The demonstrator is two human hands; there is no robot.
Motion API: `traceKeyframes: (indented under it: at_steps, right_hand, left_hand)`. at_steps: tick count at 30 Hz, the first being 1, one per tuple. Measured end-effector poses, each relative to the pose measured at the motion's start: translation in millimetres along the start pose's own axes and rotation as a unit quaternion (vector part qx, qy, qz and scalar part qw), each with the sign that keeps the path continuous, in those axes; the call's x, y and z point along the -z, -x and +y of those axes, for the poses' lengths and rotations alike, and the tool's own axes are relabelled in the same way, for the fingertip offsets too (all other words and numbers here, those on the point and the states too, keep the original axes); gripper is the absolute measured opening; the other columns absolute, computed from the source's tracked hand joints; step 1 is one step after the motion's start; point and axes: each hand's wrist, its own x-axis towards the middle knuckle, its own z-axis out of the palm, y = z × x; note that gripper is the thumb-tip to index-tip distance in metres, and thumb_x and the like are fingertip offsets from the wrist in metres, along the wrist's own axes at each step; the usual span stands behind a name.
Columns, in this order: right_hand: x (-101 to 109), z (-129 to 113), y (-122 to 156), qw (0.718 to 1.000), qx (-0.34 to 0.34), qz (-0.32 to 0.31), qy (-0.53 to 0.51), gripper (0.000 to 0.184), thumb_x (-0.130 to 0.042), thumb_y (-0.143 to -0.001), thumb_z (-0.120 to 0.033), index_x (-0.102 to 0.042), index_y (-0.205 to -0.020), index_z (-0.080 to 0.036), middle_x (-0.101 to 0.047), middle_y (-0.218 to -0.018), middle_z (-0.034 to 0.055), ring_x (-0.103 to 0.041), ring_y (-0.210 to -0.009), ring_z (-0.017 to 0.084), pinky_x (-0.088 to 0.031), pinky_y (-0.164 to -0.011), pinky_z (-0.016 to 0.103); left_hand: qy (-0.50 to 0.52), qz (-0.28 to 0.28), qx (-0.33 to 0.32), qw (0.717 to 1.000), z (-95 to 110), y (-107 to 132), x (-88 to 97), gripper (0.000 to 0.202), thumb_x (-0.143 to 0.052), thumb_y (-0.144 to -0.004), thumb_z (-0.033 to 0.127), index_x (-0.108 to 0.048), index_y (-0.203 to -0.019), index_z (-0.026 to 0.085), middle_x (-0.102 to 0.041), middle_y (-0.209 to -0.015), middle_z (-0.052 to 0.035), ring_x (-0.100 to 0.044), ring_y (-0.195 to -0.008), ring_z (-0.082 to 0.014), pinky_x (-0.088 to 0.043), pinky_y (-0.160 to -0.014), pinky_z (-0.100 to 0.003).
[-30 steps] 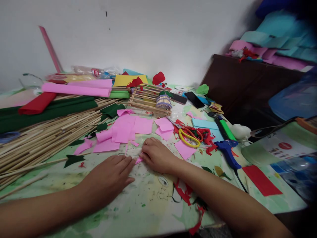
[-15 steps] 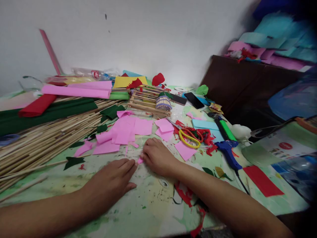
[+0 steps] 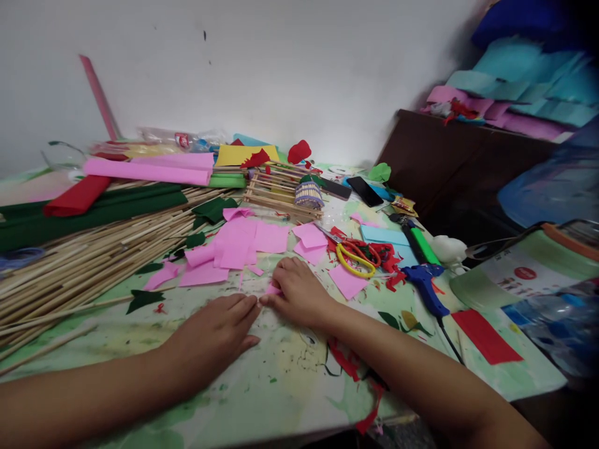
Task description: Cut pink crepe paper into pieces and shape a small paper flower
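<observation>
Centre frame — your left hand (image 3: 215, 333) flat, open on table (image 3: 281, 380); right hand (image 3: 299, 293) curled over pink paper scrap (image 3: 272, 290), pinched or pressed, cannot tell. Scrap just above left fingertips — right hand nearer.

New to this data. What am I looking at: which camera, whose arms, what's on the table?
No machine here: one camera worn on a person's head looks forward and down, so the two bare arms entering from the bottom edge are the wearer's own. The left hand lies flat and open on the table, fingertips near the right hand, whose fingers curl over a small pink scrap; pinched or only pressed down, I cannot tell. Beyond them lie cut pink paper pieces, yellow-handled scissors, a blue glue gun and, to the left, a bundle of thin wooden sticks.
</observation>
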Motion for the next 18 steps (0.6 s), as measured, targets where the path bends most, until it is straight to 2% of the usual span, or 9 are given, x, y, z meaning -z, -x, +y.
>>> traceKeyframes:
  at_steps: [6,12,15,18]
  right_hand:
    - [-6,6,-4,0.999,-0.031,0.020,-0.020,0.009,-0.051,-0.085,-0.022,-0.052,-0.077,-0.017,-0.050,-0.087,0.0044,-0.043,-0.086,0.017,-0.034,-0.081,0.031]
    - [-9,10,-5,0.995,-0.042,0.053,-0.074,0.004,-0.053,-0.081,-0.014,-0.052,-0.083,-0.018,-0.052,-0.088,0.0034,-0.045,-0.087,0.017,-0.036,-0.079,0.029]
    - [-3,10,-1,0.990,0.006,0.076,-0.119,0.014,-0.048,-0.082,-0.010,-0.054,-0.092,-0.017,-0.054,-0.094,0.0044,-0.046,-0.092,0.016,-0.037,-0.083,0.029]
    - [4,7,3,0.984,0.109,0.058,-0.129,0.019,-0.052,-0.080,-0.012,-0.056,-0.097,-0.018,-0.055,-0.102,0.0060,-0.046,-0.098,0.018,-0.036,-0.087,0.032]
  left_hand:
    - [-0.011,-0.018,-0.008,1.000,0,-2,3.7,0.037,-0.050,-0.086,0.035,-0.060,-0.108,0.007,-0.063,-0.105,-0.0188,-0.059,-0.093,-0.0302,-0.050,-0.078,-0.044]
    - [0.066,-0.053,0.031,0.996,-2,-9,11.9,0.028,-0.047,-0.088,0.030,-0.062,-0.103,0.013,-0.063,-0.102,-0.0146,-0.059,-0.090,-0.0267,-0.050,-0.077,-0.041]
    - [0.113,-0.043,0.048,0.992,-5,-13,12.2,0.026,-0.041,-0.090,0.026,-0.064,-0.097,0.015,-0.063,-0.097,-0.0122,-0.058,-0.088,-0.0236,-0.049,-0.076,-0.037]
    - [0.145,-0.017,0.057,0.988,-9,-18,8.3,0.027,-0.039,-0.091,0.024,-0.064,-0.093,0.016,-0.064,-0.093,-0.0098,-0.058,-0.088,-0.0213,-0.047,-0.077,-0.035]
